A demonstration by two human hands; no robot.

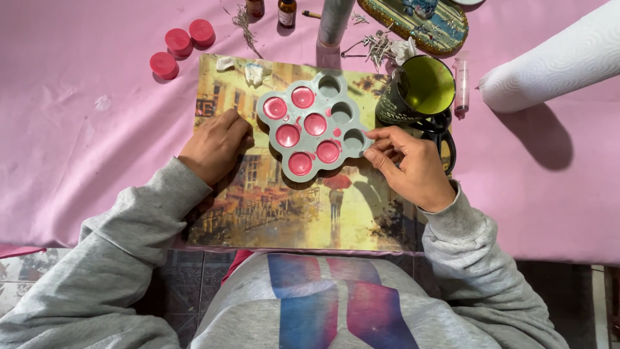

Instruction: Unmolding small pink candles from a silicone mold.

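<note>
Fingers (381,145) pinching mould (314,124) edge — fingertips hidden, left hand (215,145) beside.

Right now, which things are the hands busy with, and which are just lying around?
In use:
- grey mould, six cups filled pink, three empty
- right hand, pinching the mould's edge
- left hand, resting beside the mould
- picture mat under it

Lying about:
- three pink discs
- black mug, green inside
- syringe
- paper towel roll
- small brown bottles
</note>
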